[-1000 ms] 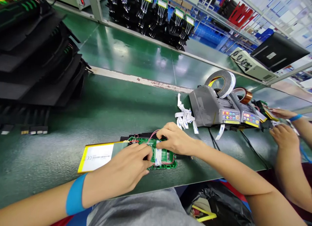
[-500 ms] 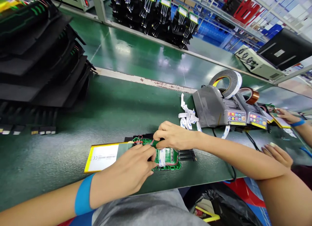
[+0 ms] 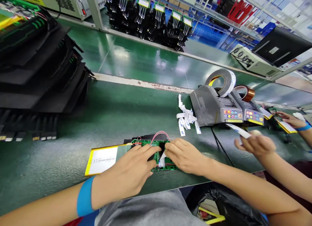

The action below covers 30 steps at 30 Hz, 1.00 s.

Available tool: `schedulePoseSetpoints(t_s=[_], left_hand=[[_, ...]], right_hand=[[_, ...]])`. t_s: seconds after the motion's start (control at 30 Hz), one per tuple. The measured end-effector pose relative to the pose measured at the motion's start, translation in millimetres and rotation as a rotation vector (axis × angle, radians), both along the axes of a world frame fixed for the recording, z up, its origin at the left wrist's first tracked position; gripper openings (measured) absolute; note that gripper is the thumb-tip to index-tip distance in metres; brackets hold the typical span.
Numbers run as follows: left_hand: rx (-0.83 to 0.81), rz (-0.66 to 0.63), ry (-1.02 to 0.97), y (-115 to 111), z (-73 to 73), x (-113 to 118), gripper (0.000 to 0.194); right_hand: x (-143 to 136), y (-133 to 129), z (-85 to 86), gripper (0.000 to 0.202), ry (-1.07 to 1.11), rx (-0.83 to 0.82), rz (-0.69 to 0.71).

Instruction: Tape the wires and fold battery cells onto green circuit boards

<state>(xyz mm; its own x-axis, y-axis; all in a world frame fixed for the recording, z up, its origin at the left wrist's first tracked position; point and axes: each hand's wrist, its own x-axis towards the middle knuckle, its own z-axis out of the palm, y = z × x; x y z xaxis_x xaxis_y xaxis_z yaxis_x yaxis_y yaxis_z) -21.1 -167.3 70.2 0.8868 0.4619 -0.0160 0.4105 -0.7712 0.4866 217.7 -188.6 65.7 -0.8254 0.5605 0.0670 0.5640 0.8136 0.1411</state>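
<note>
A green circuit board [image 3: 146, 142] in a dark housing lies near the table's front edge. My left hand [image 3: 129, 167], with a blue wristband, rests over its left part, fingers bent and gripping it. My right hand [image 3: 186, 156] is over the right part, fingertips pinched at the upper end of a white tape strip [image 3: 162, 162] with blue print. The strip's lower end still touches the board. Pink and red wires [image 3: 161, 133] arch above the board. A flat white battery pack [image 3: 103, 159] with yellow edges lies to the left, partly behind my left hand.
Grey tape dispensers [image 3: 214, 105] with tape rolls stand at right, near loose white strips [image 3: 186, 117]. A co-worker's hand [image 3: 258, 144] holds a strip at the dispenser. Stacked black panels [image 3: 44, 76] fill the left. A bin [image 3: 214, 200] stands below the table edge.
My right hand has moved right and down from the wires to the tape strip, whose upper end is now lifted. The wires arch up freely. A co-worker's hand has reached the dispenser's strip.
</note>
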Motion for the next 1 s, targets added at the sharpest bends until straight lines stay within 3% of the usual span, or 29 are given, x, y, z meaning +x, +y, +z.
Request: schedulePoseSetpoints(t_s=[0.17,0.27,0.33,0.4,0.47,0.67,0.73,0.87,1.0], left_hand=[[0.031,-0.039,0.058,2,4.8,4,0.016],[0.022,-0.044,0.086,3,6.9,5,0.018],[0.022,-0.053,0.092,2,6.5,5,0.022],[0.027,-0.056,0.075,1,5.7,3,0.024],[0.014,-0.047,0.024,2,6.0,0,0.023],[0.04,0.286,-0.089,37,14.1,-4,0.02],[0.031,0.223,-0.079,51,15.0,1,0.025],[-0.047,0.008,-0.086,61,15.0,14,0.039],[-0.06,-0.008,-0.146,59,17.7,21,0.033]], right_hand=[[0,-29,24.7,0.019,-0.015,-0.27,-0.119],[22,-27,43.9,0.018,0.202,-0.482,-0.169],[43,-18,46.5,0.018,0.411,-0.393,-0.349],[57,-8,39.1,0.013,0.51,-0.124,-0.589],[58,-2,26.7,0.016,0.521,-0.012,-0.678],[11,-6,5.5,0.061,0.535,-0.407,-0.715],[4,-8,1.2,0.054,0.555,-0.471,-0.673],[6,-9,-13.5,0.018,0.746,-0.42,-0.502],[11,-12,-25.1,0.016,0.91,-0.399,-0.454]])
